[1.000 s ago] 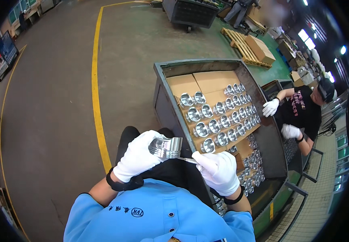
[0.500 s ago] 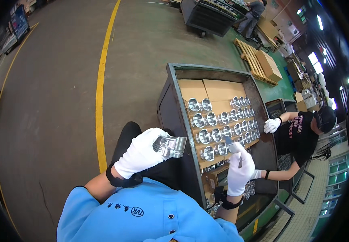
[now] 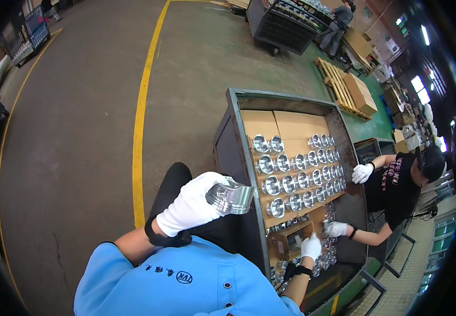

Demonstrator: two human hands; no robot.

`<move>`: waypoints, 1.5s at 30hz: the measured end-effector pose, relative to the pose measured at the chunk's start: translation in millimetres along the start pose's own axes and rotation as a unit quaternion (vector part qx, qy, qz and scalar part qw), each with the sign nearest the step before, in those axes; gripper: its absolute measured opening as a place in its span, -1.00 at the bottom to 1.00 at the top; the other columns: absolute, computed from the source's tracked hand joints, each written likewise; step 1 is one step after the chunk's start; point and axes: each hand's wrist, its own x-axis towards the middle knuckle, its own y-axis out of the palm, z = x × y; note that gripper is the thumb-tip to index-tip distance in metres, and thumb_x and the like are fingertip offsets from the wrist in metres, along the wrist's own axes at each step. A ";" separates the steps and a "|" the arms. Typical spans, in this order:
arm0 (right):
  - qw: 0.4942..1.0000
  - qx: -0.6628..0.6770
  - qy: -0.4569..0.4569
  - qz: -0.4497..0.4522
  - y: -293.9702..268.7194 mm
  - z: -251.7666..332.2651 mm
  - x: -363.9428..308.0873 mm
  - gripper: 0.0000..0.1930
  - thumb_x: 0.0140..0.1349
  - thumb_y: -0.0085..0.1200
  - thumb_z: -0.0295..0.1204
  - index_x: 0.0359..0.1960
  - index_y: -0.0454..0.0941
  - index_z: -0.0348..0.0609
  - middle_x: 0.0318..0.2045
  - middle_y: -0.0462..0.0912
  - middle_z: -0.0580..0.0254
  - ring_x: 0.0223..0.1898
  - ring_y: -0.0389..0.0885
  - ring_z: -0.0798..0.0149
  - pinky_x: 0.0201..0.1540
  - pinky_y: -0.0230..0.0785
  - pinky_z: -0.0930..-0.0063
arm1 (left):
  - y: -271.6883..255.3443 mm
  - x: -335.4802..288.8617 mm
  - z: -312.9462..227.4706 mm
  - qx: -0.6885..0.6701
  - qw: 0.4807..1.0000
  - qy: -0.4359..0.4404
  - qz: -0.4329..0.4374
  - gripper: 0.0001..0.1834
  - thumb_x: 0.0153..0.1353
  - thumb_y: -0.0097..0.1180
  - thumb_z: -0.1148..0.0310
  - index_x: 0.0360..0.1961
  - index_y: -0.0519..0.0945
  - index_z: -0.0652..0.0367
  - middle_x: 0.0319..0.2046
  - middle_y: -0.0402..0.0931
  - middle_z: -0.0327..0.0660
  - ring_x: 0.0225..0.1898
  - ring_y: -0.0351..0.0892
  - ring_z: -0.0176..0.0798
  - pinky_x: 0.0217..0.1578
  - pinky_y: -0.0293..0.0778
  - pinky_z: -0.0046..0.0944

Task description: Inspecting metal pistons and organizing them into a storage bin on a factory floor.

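My left hand (image 3: 190, 208), in a white glove, is wrapped round a shiny metal piston (image 3: 232, 196) held in front of the cart. My right hand (image 3: 310, 247), also gloved, is down inside the cart beside a small open cardboard box (image 3: 281, 243). Its fingers look closed, but whatever they hold is too small to make out. Rows of upright pistons (image 3: 273, 185) stand on cardboard sheeting (image 3: 304, 125) in the dark metal cart (image 3: 286, 97). More pistons lie lower down, partly hidden by the box and my right hand.
A co-worker (image 3: 391, 179) in black stands at the cart's right side, one gloved hand near its rim and the other over the lower pistons close to my right hand. Farther off are a wooden pallet (image 3: 336, 84) and another dark wheeled cart (image 3: 286, 29). A yellow line (image 3: 142, 110) crosses the floor.
My right hand has moved down toward the box; the flat grey thing at its fingers no longer shows. The co-worker's lower hand now shows over the pistons. My left hand still holds the piston.
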 end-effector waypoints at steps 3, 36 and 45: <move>0.952 0.148 -0.160 -0.213 -68.0 48.0 -13.9 -0.42 0.32 0.17 -0.31 0.33 0.38 -0.27 0.11 0.59 -0.21 0.02 0.62 -0.16 0.12 0.48 0.07 | -2.2 4.5 -11.3 0.069 0.997 0.017 0.003 -0.59 -0.05 0.43 0.51 -0.12 0.60 0.18 -0.20 0.64 -0.06 -0.22 0.72 -0.03 -0.18 0.62 -0.21; 0.551 0.723 -0.396 0.134 -205.6 259.3 -136.6 -0.37 0.03 0.35 -0.70 0.22 0.53 -0.21 0.11 0.64 0.12 0.03 0.67 0.33 0.05 0.56 0.46 | -20.7 -3.8 2.6 -0.198 0.974 -0.064 0.084 -0.44 -0.10 0.53 0.52 0.00 0.61 0.19 0.06 0.51 -0.12 0.13 0.52 -0.16 0.16 0.42 -0.16; 0.666 0.588 -0.459 0.012 -229.1 240.3 -122.1 -0.25 0.06 0.46 -0.36 0.33 0.44 -0.17 0.16 0.62 0.04 0.04 0.67 0.15 0.08 0.54 0.38 | -18.3 -5.5 -2.7 -0.165 0.983 -0.044 0.073 -0.41 -0.09 0.41 0.69 0.04 0.53 0.26 0.00 0.54 -0.11 0.01 0.59 -0.25 0.07 0.52 -0.24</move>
